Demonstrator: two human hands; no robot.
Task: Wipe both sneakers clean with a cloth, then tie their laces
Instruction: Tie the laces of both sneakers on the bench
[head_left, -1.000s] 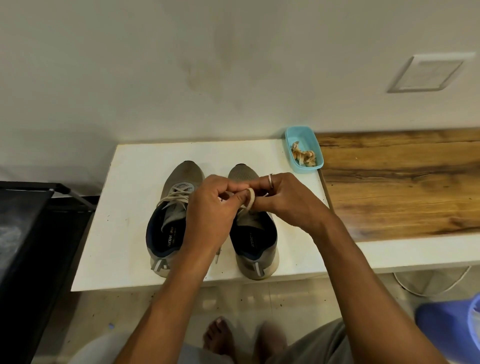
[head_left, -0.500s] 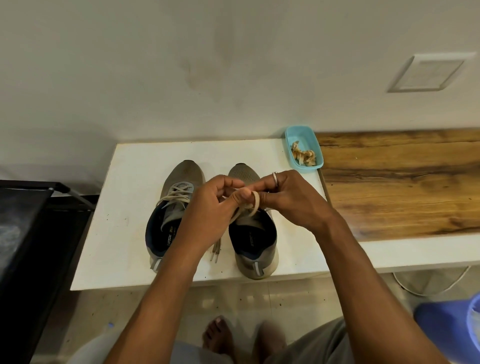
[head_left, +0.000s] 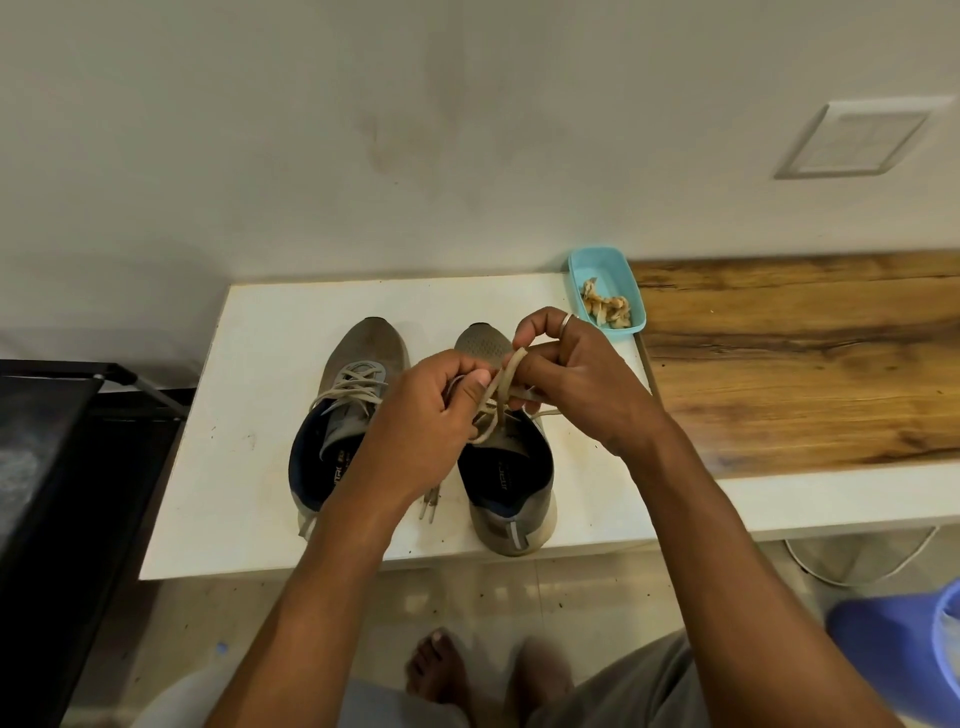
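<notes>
Two grey sneakers with navy linings stand side by side on a white table, toes toward the wall. The left sneaker has loose beige laces, with two lace ends lying on the table between the shoes. Over the right sneaker, my left hand and my right hand both pinch its beige lace. A loop of lace wraps over my right index finger, and strands cross down to the tongue. A ring sits on my right hand.
A turquoise tray with a crumpled beige cloth sits at the table's back right corner. A wooden counter lies to the right, a dark cabinet to the left, a blue bucket on the floor.
My hands have drawn slightly apart, and the lace loop on my right index finger has been pulled up higher, with more lace crossing between the hands. The sneakers have not moved.
</notes>
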